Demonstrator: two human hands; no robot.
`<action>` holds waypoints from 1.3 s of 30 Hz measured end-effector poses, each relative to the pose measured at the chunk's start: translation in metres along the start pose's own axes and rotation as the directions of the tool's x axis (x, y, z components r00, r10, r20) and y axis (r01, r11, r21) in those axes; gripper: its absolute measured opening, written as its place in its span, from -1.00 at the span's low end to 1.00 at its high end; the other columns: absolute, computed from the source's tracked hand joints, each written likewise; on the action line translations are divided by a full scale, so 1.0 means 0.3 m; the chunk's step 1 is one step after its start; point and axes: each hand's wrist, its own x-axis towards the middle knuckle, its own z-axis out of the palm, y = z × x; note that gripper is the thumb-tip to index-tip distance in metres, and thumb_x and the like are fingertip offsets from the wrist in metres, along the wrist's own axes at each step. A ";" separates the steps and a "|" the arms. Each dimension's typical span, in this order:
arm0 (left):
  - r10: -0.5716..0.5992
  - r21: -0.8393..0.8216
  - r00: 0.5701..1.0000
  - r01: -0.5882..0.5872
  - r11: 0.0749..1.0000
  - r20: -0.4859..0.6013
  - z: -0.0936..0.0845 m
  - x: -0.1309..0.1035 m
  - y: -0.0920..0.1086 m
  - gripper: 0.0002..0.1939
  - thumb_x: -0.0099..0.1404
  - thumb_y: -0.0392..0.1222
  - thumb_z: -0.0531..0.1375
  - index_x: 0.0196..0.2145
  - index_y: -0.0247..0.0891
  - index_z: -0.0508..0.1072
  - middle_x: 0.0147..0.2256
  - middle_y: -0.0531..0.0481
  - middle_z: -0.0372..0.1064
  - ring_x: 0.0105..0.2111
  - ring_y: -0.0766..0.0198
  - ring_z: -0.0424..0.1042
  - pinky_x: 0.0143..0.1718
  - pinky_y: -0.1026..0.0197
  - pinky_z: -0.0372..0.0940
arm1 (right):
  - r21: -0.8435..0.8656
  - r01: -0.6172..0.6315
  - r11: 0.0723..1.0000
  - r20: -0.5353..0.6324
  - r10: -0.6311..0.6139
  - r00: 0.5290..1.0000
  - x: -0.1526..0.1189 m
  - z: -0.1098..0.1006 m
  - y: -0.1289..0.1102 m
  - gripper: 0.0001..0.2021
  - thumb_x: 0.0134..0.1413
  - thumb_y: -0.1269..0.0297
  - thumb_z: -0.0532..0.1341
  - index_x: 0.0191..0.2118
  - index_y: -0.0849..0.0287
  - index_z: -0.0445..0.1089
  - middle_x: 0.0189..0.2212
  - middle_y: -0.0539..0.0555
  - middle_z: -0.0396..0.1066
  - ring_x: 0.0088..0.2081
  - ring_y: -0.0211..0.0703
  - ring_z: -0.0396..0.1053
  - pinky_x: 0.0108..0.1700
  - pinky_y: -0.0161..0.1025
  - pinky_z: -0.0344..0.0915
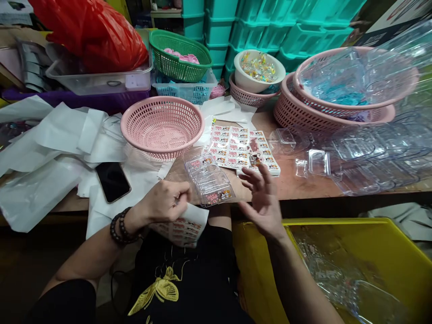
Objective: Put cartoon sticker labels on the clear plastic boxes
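Our left hand [170, 200] grips a sticker sheet [186, 231] just off the near edge of the wooden table [303, 188]; our right hand [262, 202] hovers open near clear cases [216, 182] lying there. Farther back sits a pink basket [162, 130], and teal bins [219, 33] stand stacked behind.

The left hand [170, 202] gripped a sticker sheet [187, 228] above the lap, while the right hand [261, 200] hung open near clear plastic cases [211, 180]. Beyond stood a pink basket [162, 132]; a phone [113, 182] lay on white paper [101, 209].
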 end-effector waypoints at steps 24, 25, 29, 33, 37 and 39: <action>-0.106 0.312 0.993 0.117 0.943 -0.055 0.138 0.039 -0.103 -0.51 0.49 -0.10 0.04 0.33 -0.02 0.21 -0.21 0.03 0.55 -0.36 0.30 0.48 -0.31 0.31 0.37 | -0.276 -0.043 0.960 -0.196 -0.012 0.981 -0.057 0.190 0.128 -0.11 0.22 0.33 0.22 0.46 0.06 -0.38 0.20 0.35 0.35 0.17 0.07 0.41 0.09 -0.03 0.47; -0.082 0.320 0.995 0.098 0.942 -0.062 0.136 0.032 -0.101 -0.51 0.50 -0.08 0.03 0.34 -0.04 0.21 -0.22 0.02 0.56 -0.38 0.30 0.49 -0.31 0.31 0.37 | -0.251 -0.055 0.966 -0.195 0.006 0.981 -0.060 0.188 0.132 -0.10 0.21 0.31 0.23 0.46 0.07 -0.39 0.19 0.35 0.36 0.16 0.07 0.42 0.10 -0.03 0.47; 0.061 0.338 0.987 -0.007 0.941 -0.149 0.144 -0.010 -0.082 -0.39 0.45 0.12 0.08 0.35 -0.13 0.18 -0.28 0.02 0.59 -0.42 0.31 0.52 -0.32 0.31 0.40 | -0.075 -0.074 0.994 -0.130 0.064 0.989 -0.059 0.169 0.149 -0.03 0.17 0.26 0.29 0.46 0.06 -0.42 0.22 0.34 0.31 0.21 0.07 0.36 0.19 0.02 0.39; 0.190 0.393 0.965 -0.105 0.914 -0.183 0.182 -0.037 -0.056 -0.24 0.31 0.35 0.11 0.27 -0.21 0.31 -0.22 -0.07 0.61 -0.45 0.25 0.54 -0.45 0.27 0.39 | 0.017 -0.106 0.994 0.007 0.106 0.994 -0.056 0.102 0.129 -0.04 0.20 0.27 0.26 0.46 -0.14 -0.45 0.31 0.26 0.19 0.23 0.04 0.33 0.21 0.09 0.34; 0.171 0.414 0.965 -0.074 0.907 -0.201 0.214 -0.037 -0.046 -0.23 0.29 0.36 0.14 0.23 -0.25 0.35 -0.19 -0.10 0.60 -0.43 0.23 0.56 -0.48 0.27 0.35 | -0.132 -0.136 0.982 0.180 0.158 0.971 -0.043 -0.050 0.034 -0.07 0.10 0.25 0.36 0.44 -0.19 -0.19 0.41 0.18 0.00 0.29 0.10 0.23 0.29 0.19 0.21; 0.172 0.409 0.962 -0.072 0.910 -0.213 0.223 -0.036 -0.052 -0.30 0.33 0.29 0.14 0.22 -0.25 0.36 -0.23 -0.07 0.59 -0.44 0.25 0.55 -0.49 0.28 0.34 | -0.123 -0.149 0.981 0.126 0.164 0.978 -0.020 -0.121 -0.034 -0.26 0.03 0.24 0.42 0.31 -0.18 0.18 0.37 0.11 0.08 0.26 0.09 0.27 0.25 0.11 0.29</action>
